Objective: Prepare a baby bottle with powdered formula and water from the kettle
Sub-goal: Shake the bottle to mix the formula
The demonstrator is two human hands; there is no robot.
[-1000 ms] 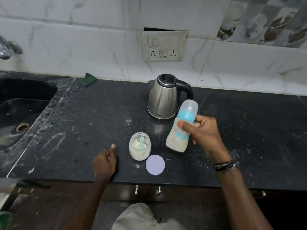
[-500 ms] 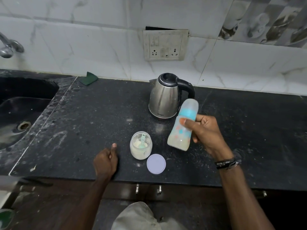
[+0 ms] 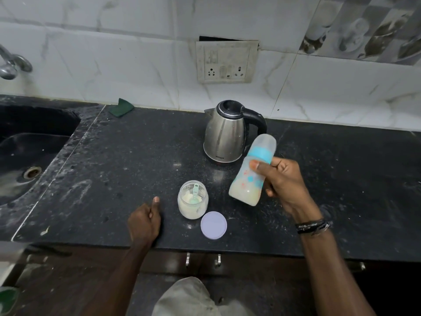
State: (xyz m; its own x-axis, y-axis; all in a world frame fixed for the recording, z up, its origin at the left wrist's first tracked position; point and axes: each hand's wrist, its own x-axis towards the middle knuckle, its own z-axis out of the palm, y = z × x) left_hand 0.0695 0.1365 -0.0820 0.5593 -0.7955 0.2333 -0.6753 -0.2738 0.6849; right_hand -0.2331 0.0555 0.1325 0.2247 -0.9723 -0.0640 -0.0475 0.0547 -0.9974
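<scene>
At the far left, a dark sunken sink with a round metal drain is set into the speckled black stone counter, under a chrome tap. A folded green cloth lies at the back of the counter against the white marble-patterned wall tiles. Nearer the front edge, the left hand rests on the counter, fingers curled in and thumb sticking up, gripping nothing. Just beside it to the right stands a small clear round jar, open, about half full of pale cream powder, with a pale green plastic scoop standing in the powder. Its flat round lilac lid lies on the counter just in front and to the right of the jar. Behind them sits a brushed steel electric kettle with a black lid and handle, lid closed, below a grimy white wall socket plate. The right hand is clamped around a translucent baby bottle with a blue collar and clear cap, tilted above the counter, top leaning right; milky off-white liquid fills its lower part.
</scene>
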